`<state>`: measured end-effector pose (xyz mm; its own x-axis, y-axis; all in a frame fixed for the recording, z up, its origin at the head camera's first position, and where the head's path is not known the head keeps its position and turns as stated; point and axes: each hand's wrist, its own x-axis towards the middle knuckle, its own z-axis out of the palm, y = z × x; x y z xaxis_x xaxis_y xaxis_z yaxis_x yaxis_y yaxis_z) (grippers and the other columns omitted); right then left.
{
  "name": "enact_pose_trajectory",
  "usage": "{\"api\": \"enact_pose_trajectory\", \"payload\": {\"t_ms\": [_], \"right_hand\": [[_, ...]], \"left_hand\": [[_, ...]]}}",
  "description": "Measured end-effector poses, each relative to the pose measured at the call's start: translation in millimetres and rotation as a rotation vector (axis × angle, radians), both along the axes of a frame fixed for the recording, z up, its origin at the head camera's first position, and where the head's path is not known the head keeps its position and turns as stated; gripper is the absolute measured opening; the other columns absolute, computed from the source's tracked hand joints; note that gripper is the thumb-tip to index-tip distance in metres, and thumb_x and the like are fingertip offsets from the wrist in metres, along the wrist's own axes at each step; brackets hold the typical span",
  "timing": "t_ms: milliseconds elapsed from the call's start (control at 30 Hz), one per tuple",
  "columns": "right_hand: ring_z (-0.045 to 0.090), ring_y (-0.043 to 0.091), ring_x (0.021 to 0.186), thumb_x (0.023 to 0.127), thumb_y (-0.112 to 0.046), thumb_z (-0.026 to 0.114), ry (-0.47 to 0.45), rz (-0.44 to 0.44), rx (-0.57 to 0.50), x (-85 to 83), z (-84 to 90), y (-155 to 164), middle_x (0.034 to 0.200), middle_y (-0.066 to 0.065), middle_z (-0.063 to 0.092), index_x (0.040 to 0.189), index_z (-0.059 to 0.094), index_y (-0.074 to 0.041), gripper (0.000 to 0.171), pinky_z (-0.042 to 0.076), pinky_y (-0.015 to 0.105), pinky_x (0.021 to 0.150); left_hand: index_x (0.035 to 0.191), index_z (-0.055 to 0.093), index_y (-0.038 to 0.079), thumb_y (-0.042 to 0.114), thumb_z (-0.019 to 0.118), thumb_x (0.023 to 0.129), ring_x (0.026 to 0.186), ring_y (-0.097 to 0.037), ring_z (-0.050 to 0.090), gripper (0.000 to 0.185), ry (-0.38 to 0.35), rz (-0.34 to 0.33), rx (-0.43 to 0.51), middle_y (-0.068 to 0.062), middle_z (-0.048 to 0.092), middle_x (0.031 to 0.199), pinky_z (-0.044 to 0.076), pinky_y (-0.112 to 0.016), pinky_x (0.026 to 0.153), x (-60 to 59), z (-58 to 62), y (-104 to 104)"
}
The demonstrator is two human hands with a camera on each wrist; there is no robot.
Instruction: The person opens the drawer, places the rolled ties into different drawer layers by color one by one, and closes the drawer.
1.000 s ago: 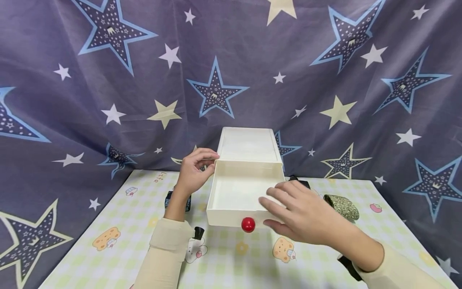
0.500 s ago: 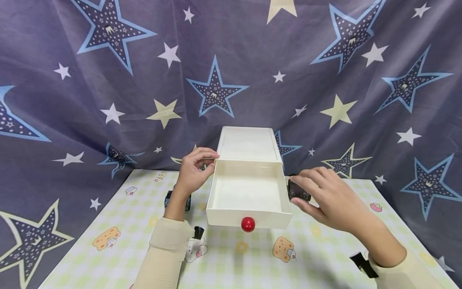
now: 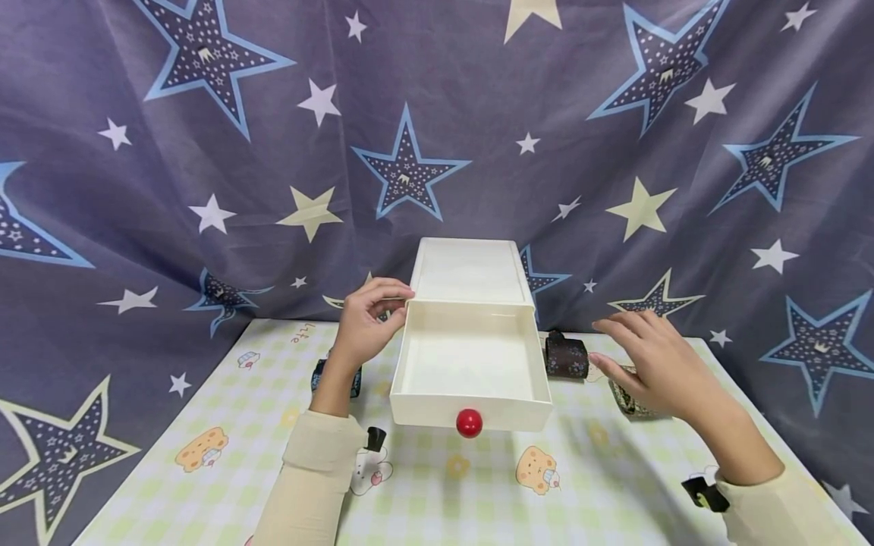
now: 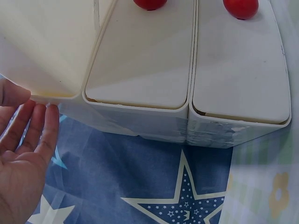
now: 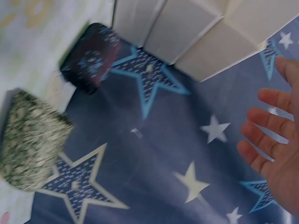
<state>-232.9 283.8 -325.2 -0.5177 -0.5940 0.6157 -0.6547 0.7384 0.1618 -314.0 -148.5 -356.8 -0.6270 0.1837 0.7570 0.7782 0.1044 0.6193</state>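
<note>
A white cabinet [image 3: 467, 273] stands at the back of the table, its top drawer [image 3: 423, 413] with a red knob [image 3: 469, 423] pulled out and nothing inside. My left hand [image 3: 396, 297] pinches the cabinet's front left top corner; in the left wrist view its fingertips [image 4: 46, 114] lie under that white edge [image 4: 51, 97]. My right hand [image 3: 617, 345] hovers open, fingers spread, just above a green patterned roll [image 3: 624, 396] to the right of the drawer, holding nothing. A dark patterned roll [image 3: 565, 356] lies against the drawer's right side. The right wrist view shows both rolls [image 5: 32, 140] [image 5: 91, 58] and the open hand [image 5: 275, 154].
The table wears a pale checked mat [image 3: 478, 485] with cartoon prints. A dark blue patterned item [image 3: 319, 377] lies behind my left wrist. A star-printed blue cloth [image 3: 205, 189] hangs behind and around the table. Two lower drawers with red knobs [image 4: 240, 7] appear in the left wrist view.
My right hand has swung from the drawer's front to the right, passing the dark roll, and now hovers over the green roll. The left hand and drawer have stayed still.
</note>
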Motion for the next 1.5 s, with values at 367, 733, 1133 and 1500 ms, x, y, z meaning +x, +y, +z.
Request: {"api": "enact_pose_trajectory", "payload": {"t_ms": [367, 733, 1133, 1500], "right_hand": [[0.059, 0.041, 0.099, 0.090, -0.027, 0.078, -0.108, -0.129, 0.027, -19.6, -28.3, 35.3, 0.113, 0.018, 0.066, 0.123, 0.067, -0.002, 0.044, 0.050, 0.062, 0.083], [0.060, 0.036, 0.090, 0.086, -0.017, 0.080, -0.217, -0.187, 0.107, -27.2, -58.3, 55.9, 0.109, 0.018, 0.067, 0.119, 0.067, 0.000, 0.040, 0.053, 0.056, 0.075], [0.060, 0.034, 0.086, 0.082, -0.006, 0.077, -0.409, -0.266, 0.169, -26.7, -77.6, 69.1, 0.104, 0.013, 0.065, 0.119, 0.068, 0.000, 0.039, 0.055, 0.053, 0.075], [0.060, 0.045, 0.106, 0.068, 0.000, 0.083, -0.511, -0.263, 0.155, -25.7, -87.8, 73.1, 0.120, 0.020, 0.063, 0.131, 0.064, -0.001, 0.066, 0.056, 0.061, 0.086]], "left_hand": [[0.109, 0.074, -0.006, -0.015, 0.066, 0.089, 0.104, -0.024, 0.066, 0.023, 0.019, -0.008, 0.001, -0.016, 0.065, 0.115, 0.062, -0.031, 0.089, -1.1, -0.7, -0.8], [0.109, 0.074, -0.006, -0.015, 0.067, 0.089, 0.105, -0.021, 0.066, 0.023, 0.018, -0.009, 0.008, -0.016, 0.065, 0.115, 0.061, -0.033, 0.090, -2.1, -2.3, -3.0], [0.109, 0.074, -0.006, -0.015, 0.066, 0.089, 0.105, -0.022, 0.066, 0.023, 0.011, -0.018, 0.005, -0.016, 0.065, 0.115, 0.061, -0.034, 0.091, -2.1, -1.9, -2.3], [0.108, 0.074, -0.007, -0.015, 0.066, 0.089, 0.105, -0.026, 0.066, 0.023, 0.013, -0.021, 0.009, -0.018, 0.065, 0.114, 0.061, -0.032, 0.091, -1.7, -2.0, -1.3]]}}
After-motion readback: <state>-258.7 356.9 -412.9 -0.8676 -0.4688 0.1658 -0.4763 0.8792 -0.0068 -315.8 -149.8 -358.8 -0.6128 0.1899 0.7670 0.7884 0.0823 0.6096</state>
